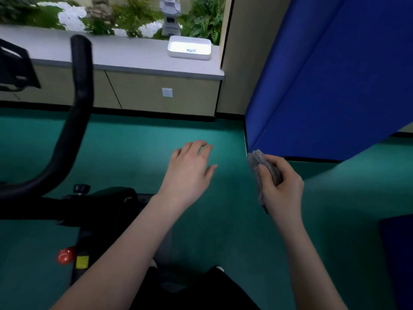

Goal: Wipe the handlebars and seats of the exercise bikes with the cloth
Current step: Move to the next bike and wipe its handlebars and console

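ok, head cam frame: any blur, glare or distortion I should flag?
Head view: the white tray is blown out by glare; the handlebar and the plants outside look soft, likely motion blur; the wide lens tilts and slightly bows the ledge; the floor darkens toward the frame edges; left hand, right hand and cloth read fairly sharp.

You are looking down at a green floor (134,142) that is running up to a black skirting strip (156,114). On your right a blue padded panel (335,74) is leaning, coming down to the floor. Ahead, a grey ledge (125,52) is topping beige cabinets (138,90), which are carrying a small square wall plate (167,92). A white tray (190,56) is sitting at the ledge's right end. Beyond the window, a stone lantern (170,16) is standing among ferns (134,14) and white stones (71,15).
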### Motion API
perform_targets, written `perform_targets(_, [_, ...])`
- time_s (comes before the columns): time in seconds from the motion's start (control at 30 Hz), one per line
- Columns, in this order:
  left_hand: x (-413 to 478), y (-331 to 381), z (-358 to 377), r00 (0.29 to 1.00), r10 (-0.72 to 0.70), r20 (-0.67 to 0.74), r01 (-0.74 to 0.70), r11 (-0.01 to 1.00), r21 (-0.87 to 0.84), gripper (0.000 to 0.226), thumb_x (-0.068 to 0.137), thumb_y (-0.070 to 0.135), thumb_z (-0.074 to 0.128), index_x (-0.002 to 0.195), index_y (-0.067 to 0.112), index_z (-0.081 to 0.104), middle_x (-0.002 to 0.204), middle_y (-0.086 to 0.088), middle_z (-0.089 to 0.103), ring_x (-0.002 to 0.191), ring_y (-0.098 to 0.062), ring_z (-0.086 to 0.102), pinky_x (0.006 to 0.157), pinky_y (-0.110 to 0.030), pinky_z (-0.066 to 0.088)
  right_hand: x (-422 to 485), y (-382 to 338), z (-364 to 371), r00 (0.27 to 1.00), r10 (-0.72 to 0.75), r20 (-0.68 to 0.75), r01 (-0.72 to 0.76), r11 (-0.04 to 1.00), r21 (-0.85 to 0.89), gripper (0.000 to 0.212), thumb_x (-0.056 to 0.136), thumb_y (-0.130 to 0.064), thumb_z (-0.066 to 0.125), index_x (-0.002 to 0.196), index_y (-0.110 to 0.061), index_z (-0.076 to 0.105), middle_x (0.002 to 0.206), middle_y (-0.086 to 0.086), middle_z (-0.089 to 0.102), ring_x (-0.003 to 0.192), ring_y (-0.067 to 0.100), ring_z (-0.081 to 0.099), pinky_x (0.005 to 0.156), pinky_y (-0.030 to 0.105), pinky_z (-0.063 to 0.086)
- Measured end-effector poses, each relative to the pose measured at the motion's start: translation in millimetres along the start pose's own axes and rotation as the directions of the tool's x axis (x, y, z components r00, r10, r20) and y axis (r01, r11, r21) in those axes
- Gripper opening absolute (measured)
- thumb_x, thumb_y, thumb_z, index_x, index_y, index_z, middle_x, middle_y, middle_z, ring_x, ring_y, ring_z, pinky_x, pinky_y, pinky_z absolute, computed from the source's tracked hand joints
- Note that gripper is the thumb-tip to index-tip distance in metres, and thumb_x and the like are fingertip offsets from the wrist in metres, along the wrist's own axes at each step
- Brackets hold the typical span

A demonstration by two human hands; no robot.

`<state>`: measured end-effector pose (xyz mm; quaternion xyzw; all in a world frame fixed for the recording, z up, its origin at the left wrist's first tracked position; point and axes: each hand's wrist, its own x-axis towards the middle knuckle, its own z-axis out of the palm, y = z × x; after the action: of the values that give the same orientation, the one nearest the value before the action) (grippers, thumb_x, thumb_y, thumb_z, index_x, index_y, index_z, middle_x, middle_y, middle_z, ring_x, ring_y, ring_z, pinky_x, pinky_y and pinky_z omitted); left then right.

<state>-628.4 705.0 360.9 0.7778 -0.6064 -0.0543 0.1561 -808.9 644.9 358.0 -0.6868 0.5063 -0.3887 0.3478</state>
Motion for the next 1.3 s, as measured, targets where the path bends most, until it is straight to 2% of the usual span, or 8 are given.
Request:
perform_targets(0.1, [7.5, 32.4, 30.9, 0.996, -0.006, 0.088, 0.004, 1.000, 0.022, 0.049, 0.094, 0.039, 0.047, 0.137, 0.015, 0.042, 0.139, 0.000, 0.043, 0.126, -0.022, 0.040, 0.101, -0.037, 0.032, 4.6, 31.0, -41.2, 1.000, 0.026, 0.008, -0.026, 1.000, -0.015, 0.018, 0.089, -0.011, 0.061, 0.105, -0.017, 0.067, 0.094, 0.008, 0.067, 0.084, 0.016, 0.063, 0.076, 0.026, 0.049])
perform_targets(0.3, [3.9, 62.6, 79.3, 0.971, -0.016, 0.239, 0.016, 1.000, 0.002, 0.057, 0.094, 0.045, 0.045, 0.142, 0.015, 0.036, 0.144, -0.001, 0.041, 0.132, -0.021, 0.037, 0.106, -0.036, 0.031, 1.6, 75.6, -93.0, 0.992, 0.128, -0.015, -0.128, 0.992, 0.023, 0.017, 0.088, -0.009, 0.062, 0.100, -0.020, 0.067, 0.093, 0.001, 0.069, 0.084, 0.005, 0.062, 0.075, 0.013, 0.045])
perform_targets(0.4, [3.1, 58.5, 97.7, 0.934, -0.081, 0.347, 0.138, 0.980, -0.142, 0.058, 0.093, 0.044, 0.050, 0.140, 0.012, 0.039, 0.141, -0.006, 0.044, 0.131, -0.024, 0.040, 0.108, -0.037, 0.033, 0.7, 92.2, -102.3, 0.983, 0.178, -0.040, -0.175, 0.982, 0.064, 0.019, 0.087, -0.006, 0.063, 0.095, -0.023, 0.065, 0.087, -0.010, 0.068, 0.078, -0.007, 0.060, 0.072, 0.007, 0.043])
perform_targets(0.5, [7.9, 44.6, 113.4, 0.894, -0.140, 0.426, 0.255, 0.940, -0.226, 0.056, 0.092, 0.040, 0.055, 0.138, 0.011, 0.043, 0.139, -0.010, 0.047, 0.128, -0.024, 0.043, 0.108, -0.031, 0.031, 3.9, 104.0, -100.3, 0.975, 0.219, -0.023, -0.217, 0.973, 0.083, 0.018, 0.088, -0.007, 0.063, 0.094, -0.023, 0.065, 0.085, -0.016, 0.067, 0.077, -0.007, 0.061, 0.073, 0.013, 0.047])
perform_targets(0.77, [38.5, -5.0, 153.2, 0.767, -0.253, 0.590, 0.373, 0.924, -0.089, 0.058, 0.092, 0.041, 0.054, 0.139, 0.009, 0.042, 0.141, -0.014, 0.046, 0.131, -0.026, 0.042, 0.110, -0.032, 0.030, 58.3, 113.3, -64.5, 0.977, 0.205, 0.059, -0.209, 0.975, 0.077, 0.023, 0.086, -0.005, 0.064, 0.090, -0.028, 0.064, 0.082, -0.019, 0.067, 0.075, -0.010, 0.060, 0.070, 0.004, 0.042])
perform_targets(1.0, [103.0, -39.5, 164.1, 0.741, -0.289, 0.606, 0.323, 0.945, 0.056, 0.057, 0.095, 0.047, 0.044, 0.142, 0.017, 0.036, 0.143, -0.007, 0.043, 0.129, -0.027, 0.043, 0.104, -0.036, 0.037, 155.8, 98.5, -6.8, 0.968, 0.150, 0.201, -0.152, 0.988, -0.009, 0.017, 0.087, -0.008, 0.064, 0.094, -0.023, 0.067, 0.086, -0.017, 0.067, 0.079, -0.012, 0.059, 0.071, 0.004, 0.042])
perform_targets(1.17, [167.6, -62.5, 149.4, 0.838, -0.286, 0.465, 0.283, 0.956, 0.077, 0.056, 0.095, 0.048, 0.041, 0.143, 0.019, 0.034, 0.145, -0.003, 0.040, 0.133, -0.022, 0.037, 0.105, -0.036, 0.031, 226.8, 76.4, 30.0, 0.965, 0.072, 0.253, -0.069, 0.997, -0.021, 0.016, 0.088, -0.013, 0.063, 0.097, -0.026, 0.066, 0.089, -0.015, 0.067, 0.081, -0.007, 0.059, 0.070, 0.008, 0.043])
perform_targets(1.3, [211.3, -74.8, 131.7, 0.875, -0.333, 0.351, 0.351, 0.936, 0.014, 0.057, 0.095, 0.048, 0.043, 0.144, 0.019, 0.034, 0.147, -0.001, 0.037, 0.134, -0.022, 0.035, 0.106, -0.035, 0.029, 269.2, 70.9, 52.4, 0.949, 0.050, 0.311, -0.052, 0.999, -0.004, 0.015, 0.088, -0.012, 0.063, 0.097, -0.023, 0.066, 0.087, -0.021, 0.064, 0.079, -0.013, 0.058, 0.068, 0.003, 0.041])
